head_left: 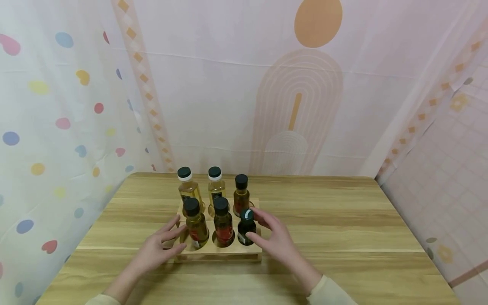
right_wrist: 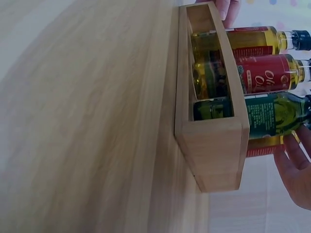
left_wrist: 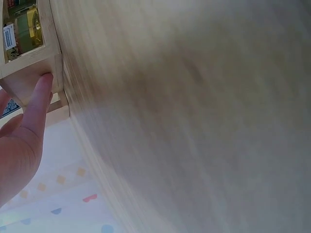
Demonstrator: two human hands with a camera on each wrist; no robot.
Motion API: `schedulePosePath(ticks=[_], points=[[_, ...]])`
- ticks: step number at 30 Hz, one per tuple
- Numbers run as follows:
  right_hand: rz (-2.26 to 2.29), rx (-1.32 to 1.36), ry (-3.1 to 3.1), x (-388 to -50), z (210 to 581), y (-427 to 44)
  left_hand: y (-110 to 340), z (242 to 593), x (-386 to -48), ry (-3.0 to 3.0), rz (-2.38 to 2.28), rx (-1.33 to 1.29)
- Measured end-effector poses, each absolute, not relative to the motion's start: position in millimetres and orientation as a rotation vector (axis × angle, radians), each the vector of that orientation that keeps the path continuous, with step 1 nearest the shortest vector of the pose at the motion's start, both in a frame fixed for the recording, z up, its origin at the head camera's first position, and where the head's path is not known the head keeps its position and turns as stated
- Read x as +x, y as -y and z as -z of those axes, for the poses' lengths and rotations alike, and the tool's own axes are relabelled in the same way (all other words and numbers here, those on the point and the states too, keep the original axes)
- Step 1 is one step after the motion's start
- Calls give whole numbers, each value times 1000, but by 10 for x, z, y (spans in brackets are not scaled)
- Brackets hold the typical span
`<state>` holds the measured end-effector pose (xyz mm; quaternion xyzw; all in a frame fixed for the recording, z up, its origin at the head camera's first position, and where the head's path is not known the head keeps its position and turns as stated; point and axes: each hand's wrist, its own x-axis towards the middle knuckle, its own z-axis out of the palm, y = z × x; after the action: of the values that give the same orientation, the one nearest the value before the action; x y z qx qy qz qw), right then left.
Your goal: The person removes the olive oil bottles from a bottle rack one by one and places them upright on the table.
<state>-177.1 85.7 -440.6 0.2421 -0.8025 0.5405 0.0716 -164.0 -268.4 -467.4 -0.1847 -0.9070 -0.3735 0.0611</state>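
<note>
A two-tier wooden rack (head_left: 219,256) holds several bottles upright. In its front row, my right hand (head_left: 280,241) holds the small dark green bottle (head_left: 246,234), the thumb in front and fingers behind. The right wrist view shows the fingers at the shoulder of this green glass bottle (right_wrist: 272,114), whose base sits in the rack. At the rack's left end is my left hand (head_left: 158,248), fingers extended and spread. In the left wrist view, one fingertip of the left hand (left_wrist: 24,145) touches the wooden end panel (left_wrist: 31,80). No bottle is in the left hand.
Beside the green bottle stand a red-labelled oil bottle (head_left: 223,228) and another oil bottle (head_left: 197,228). Behind them are two pale-oil bottles (head_left: 189,190) with dark caps and a black-capped bottle (head_left: 242,197). A wood-grain table (head_left: 331,224) extends right; printed curtains (head_left: 213,106) surround it.
</note>
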Motion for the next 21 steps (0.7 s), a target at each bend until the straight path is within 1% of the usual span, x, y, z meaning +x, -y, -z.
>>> schedulePosePath(ticks=[21], points=[[-1684,648,2356,-1829,4326,-736,2690,4701,-1646,2752,1133,-537]])
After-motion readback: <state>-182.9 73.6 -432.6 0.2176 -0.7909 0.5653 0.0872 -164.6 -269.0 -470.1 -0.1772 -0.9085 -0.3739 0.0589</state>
